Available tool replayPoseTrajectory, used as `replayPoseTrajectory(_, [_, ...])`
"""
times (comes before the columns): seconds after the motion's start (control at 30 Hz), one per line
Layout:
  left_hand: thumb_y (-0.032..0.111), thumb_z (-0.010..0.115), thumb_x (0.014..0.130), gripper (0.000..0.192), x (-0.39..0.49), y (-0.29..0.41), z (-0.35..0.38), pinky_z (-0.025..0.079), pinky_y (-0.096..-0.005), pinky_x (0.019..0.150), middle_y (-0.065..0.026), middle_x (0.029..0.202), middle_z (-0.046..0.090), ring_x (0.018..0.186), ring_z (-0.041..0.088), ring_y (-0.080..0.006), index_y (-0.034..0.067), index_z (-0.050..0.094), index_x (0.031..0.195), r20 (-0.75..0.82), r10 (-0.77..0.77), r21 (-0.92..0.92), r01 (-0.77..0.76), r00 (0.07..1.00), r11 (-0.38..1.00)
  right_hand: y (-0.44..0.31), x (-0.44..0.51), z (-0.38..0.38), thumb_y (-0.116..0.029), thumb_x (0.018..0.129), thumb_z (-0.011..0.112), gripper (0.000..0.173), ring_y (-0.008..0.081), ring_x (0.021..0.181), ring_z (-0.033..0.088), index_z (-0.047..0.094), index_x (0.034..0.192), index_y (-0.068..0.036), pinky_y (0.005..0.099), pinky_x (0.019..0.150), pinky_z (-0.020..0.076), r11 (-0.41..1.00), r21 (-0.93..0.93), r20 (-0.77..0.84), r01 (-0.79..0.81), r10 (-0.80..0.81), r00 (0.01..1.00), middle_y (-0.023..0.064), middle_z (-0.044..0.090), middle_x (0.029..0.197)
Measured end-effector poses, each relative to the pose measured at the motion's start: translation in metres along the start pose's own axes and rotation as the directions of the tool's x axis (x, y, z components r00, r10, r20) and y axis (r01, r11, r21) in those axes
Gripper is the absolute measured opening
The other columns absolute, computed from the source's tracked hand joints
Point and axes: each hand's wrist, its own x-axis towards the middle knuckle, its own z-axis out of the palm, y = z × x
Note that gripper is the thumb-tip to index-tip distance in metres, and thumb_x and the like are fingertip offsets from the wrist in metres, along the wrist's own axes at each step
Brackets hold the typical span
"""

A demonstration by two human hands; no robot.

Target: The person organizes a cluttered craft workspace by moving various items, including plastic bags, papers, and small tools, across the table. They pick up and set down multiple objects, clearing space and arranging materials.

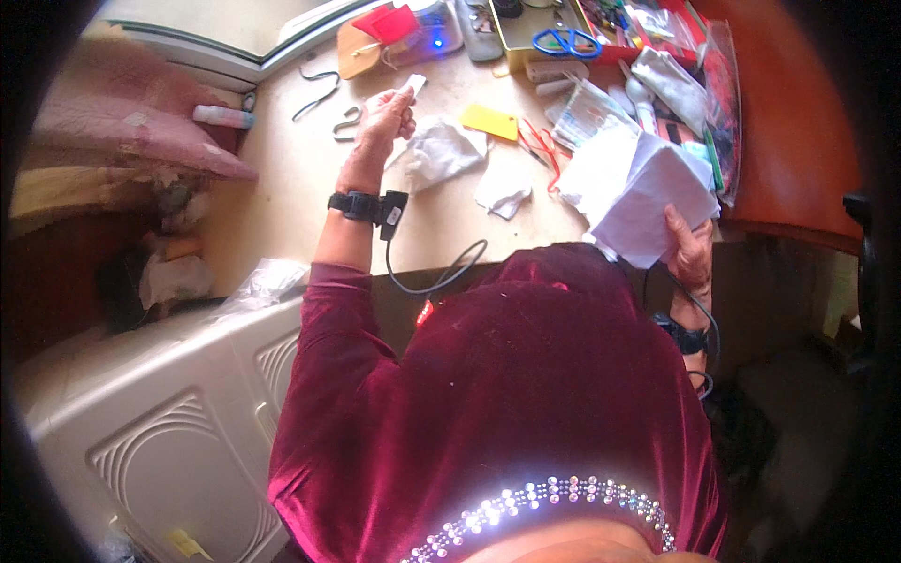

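Observation:
Over the left part of the table, my left hand (386, 116) pinches a small white piece (417, 85) between thumb and fingers; its material is unclear. My right hand (690, 246) grips folded white paper (651, 193) at its lower right edge, thumb on top, near the table's front edge. Between my hands lie a crumpled white tissue or thin bag (447, 149) and a smaller folded white piece (504, 188). A yellow tag (490, 122) with a red cord (542, 144) rests just beyond them.
Blue-handled scissors (566, 43) lie across an open box (521, 35) at the back. Beside it, a red box (633, 28) holds small items. Dark curved strips (346, 125) lie left of my left hand. A pink cloth (134, 127) hangs at the left, above a light moulded panel (176, 436).

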Motion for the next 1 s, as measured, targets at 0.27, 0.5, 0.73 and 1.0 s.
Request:
replayPoseTrajectory(0.27, [0.027,0.072,0.083,0.035,-0.023,0.002,0.07,0.05,-0.0398,0.088,-0.0123,0.11,0.064,0.101,0.063,-0.0313,0.012,0.066,0.114,0.176,0.555,0.802,-0.446,0.813,0.397,0.003,-0.001,-0.007,-0.012,0.092,0.067,0.037,0.0181,0.095,0.066,0.055,0.124,0.001,0.0335,0.081,0.057,0.977,0.214,-0.023,-0.006,0.011,1.0,0.009,0.066,0.109])
replayPoseTrajectory(0.5, [0.015,0.064,0.087,0.013,-0.022,-0.008,0.09,0.048,-0.0419,0.084,-0.011,0.098,0.066,0.097,0.06,-0.0305,0.008,0.07,0.095,0.391,0.673,0.735,-0.653,0.628,0.183,0.007,-0.001,-0.013,-0.014,0.092,0.068,0.036,0.0187,0.096,0.065,0.057,0.123,0.0,0.033,0.084,0.0547,0.983,0.183,-0.009,0.021,-0.019,1.0,0.0089,0.066,0.108])
replayPoseTrajectory(0.73, [0.029,0.06,0.096,0.029,-0.014,0.02,0.073,0.045,-0.0285,0.047,-0.0077,0.064,0.064,0.05,0.056,-0.0168,0.003,0.064,0.083,-0.023,0.436,0.458,-0.378,0.9,0.804,0.004,0.001,-0.01,-0.011,0.091,0.067,0.036,0.0183,0.095,0.065,0.056,0.124,0.0,0.0323,0.082,0.0549,0.98,0.198,-0.035,0.034,-0.027,0.999,0.008,0.066,0.11])
replayPoseTrajectory(1.0, [0.023,0.053,0.101,0.022,-0.001,0.066,0.106,0.039,-0.0236,0.038,-0.0089,0.065,0.063,0.044,0.053,-0.0094,0.002,0.059,0.098,0.08,0.249,0.111,-0.257,0.965,0.96,-0.003,0.001,-0.006,-0.014,0.09,0.07,0.029,0.0142,0.088,0.064,0.063,0.114,0.001,0.0295,0.081,0.052,0.981,0.194,-0.025,0.025,-0.02,0.999,0.0061,0.069,0.1])
